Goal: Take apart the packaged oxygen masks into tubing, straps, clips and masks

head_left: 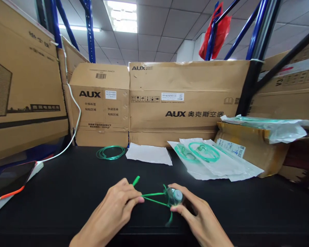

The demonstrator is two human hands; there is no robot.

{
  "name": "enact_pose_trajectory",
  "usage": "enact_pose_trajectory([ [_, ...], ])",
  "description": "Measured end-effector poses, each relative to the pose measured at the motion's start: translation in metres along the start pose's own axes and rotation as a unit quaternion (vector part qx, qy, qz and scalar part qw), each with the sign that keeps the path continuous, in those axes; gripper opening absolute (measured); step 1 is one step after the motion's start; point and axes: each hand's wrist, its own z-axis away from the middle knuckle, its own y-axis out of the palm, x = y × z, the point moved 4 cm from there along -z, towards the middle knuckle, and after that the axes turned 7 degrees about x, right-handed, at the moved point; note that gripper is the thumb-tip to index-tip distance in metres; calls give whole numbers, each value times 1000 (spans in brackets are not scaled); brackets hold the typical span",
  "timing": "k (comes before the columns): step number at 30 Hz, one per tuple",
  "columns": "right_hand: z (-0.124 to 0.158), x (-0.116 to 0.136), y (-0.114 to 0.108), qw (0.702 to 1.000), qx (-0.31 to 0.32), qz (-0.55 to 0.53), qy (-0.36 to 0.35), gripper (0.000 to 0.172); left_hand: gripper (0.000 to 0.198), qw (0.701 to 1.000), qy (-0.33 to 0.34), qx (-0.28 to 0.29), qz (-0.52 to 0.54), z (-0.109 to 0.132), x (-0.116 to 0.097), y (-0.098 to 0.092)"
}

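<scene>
Black worktop (67,202), working close to its front edge, near the middle. My left grip (118,202) is pinched, thumb against fingers, on a green strap (153,195); one green end sticks up beyond my knuckles. Two strands run from there to a small clear plastic piece (177,195) with a pale round end. My right grip (195,211) holds this piece between thumb and fingertips, narrowed to its width. Toward the rear edge, left of centre: coil of green tubing (110,158); just beside it, a white sheet (148,153). Toward the rear right corner: overlapping packages (237,169) with green tubing visible, next to a cardboard box (257,147). At the left edge: phone (12,178), dark screen up. AUX cartons (149,120) stand along the rear edge.
</scene>
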Motion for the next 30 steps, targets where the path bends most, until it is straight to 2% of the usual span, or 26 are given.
enact_pose_trajectory([
  [4, 0, 3, 0, 1000, -6, 21, 6, 33, 22, 1000, -28, 0, -5, 8, 9, 3],
  [5, 0, 4, 1, 1000, -7, 23, 3, 34, 26, 999, -38, 0, -9, 9, 8, 6],
  [8, 1, 5, 4, 1000, -9, 29, -4, 35, 80, 999, -51, -3, -14, 8, -2, 16],
  [9, 1, 5, 4, 999, -8, 29, -9, 35, 87, 999, -43, 4, -8, 6, -8, 19],
  [10, 1, 5, 4, 1000, -7, 27, -15, 36, 85, 999, -30, 14, 1, 4, -15, 20],
  [13, 2, 4, 6, 999, -6, 15, -35, 37, 50, 998, 22, 56, 23, -5, -34, 21],
  [15, 3, 3, 8, 999, -4, 14, -39, 39, 33, 996, 42, 74, 20, -9, -43, 20],
  [19, 3, 0, 9, 999, 8, 12, -41, 39, 31, 996, 53, 72, 12, -8, -43, 18],
  [21, 2, -7, 0, 999, -12, 13, -27, 34, 31, 998, 46, 51, 14, -1, -31, 13],
  [23, 2, -17, -16, 997, -73, 17, -2, 33, 29, 1000, 22, 13, 3, 10, -8, 0],
  [24, 2, -22, -24, 994, -110, 18, 9, 36, 29, 1000, 3, -9, -8, 17, 7, -8],
  [26, 2, -30, -36, 989, -143, 16, 31, 45, 29, 999, -10, -40, -28, 32, 37, -28],
  [30, 2, -32, -31, 995, -97, 9, 33, 48, 31, 993, -55, -74, -77, 55, 93, -61],
])
